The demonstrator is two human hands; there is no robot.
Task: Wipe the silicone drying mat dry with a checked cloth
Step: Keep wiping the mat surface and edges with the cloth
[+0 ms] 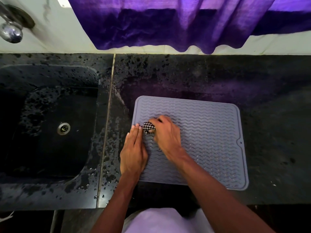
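Observation:
A grey silicone drying mat (210, 132) with wavy ridges lies flat on the dark counter. My right hand (165, 133) is shut on a small bunched black-and-white checked cloth (148, 127) and presses it onto the mat near its left edge. Most of the cloth is hidden under the fingers. My left hand (133, 152) lies flat, fingers together, on the mat's left edge beside the cloth, holding nothing.
A black sink (50, 125) with a metal drain (63, 128) is set into the wet counter (269, 101) at the left. A chrome tap (11, 32) sits at the top left. A purple curtain (168, 26) hangs over the back wall.

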